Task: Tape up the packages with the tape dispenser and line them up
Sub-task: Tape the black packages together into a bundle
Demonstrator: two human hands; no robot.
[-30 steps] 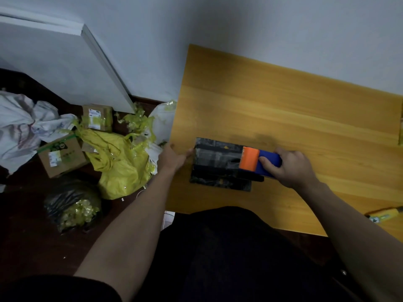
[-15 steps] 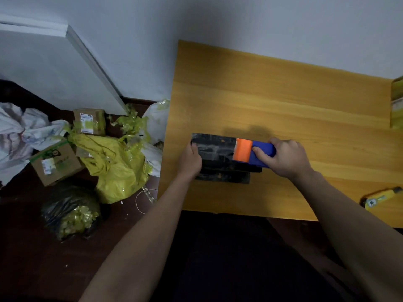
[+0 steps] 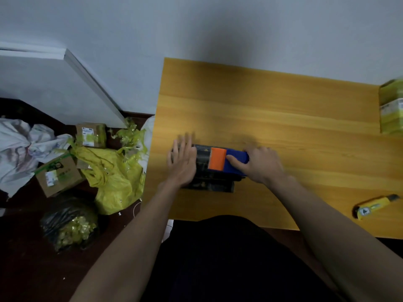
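The dark, flat rectangular package (image 3: 208,168) is lying on the yellow wooden tabletop (image 3: 272,118), close to its left edge, with both hands on top of it. The left hand (image 3: 182,161) is pressing down flat on the package's left end, its fingers straight and slightly spread, blurred at the tips. Just to the right of those fingers, the blue-handled tape dispenser with an orange front (image 3: 226,159) is sitting on the package's top face. The right hand (image 3: 259,165) is gripping the blue handle, its fingers curled around it and the thumb lying along the near side. Well to the right of the right hand, a yellow utility knife (image 3: 375,206) is lying near the table's front edge. Farther right and beyond, a yellow-taped box (image 3: 391,110) is standing at the table's edge. Left of the left hand, off the table, a crumpled yellow plastic bag (image 3: 113,173) and brown cardboard boxes (image 3: 57,176) are lying on the dark floor.
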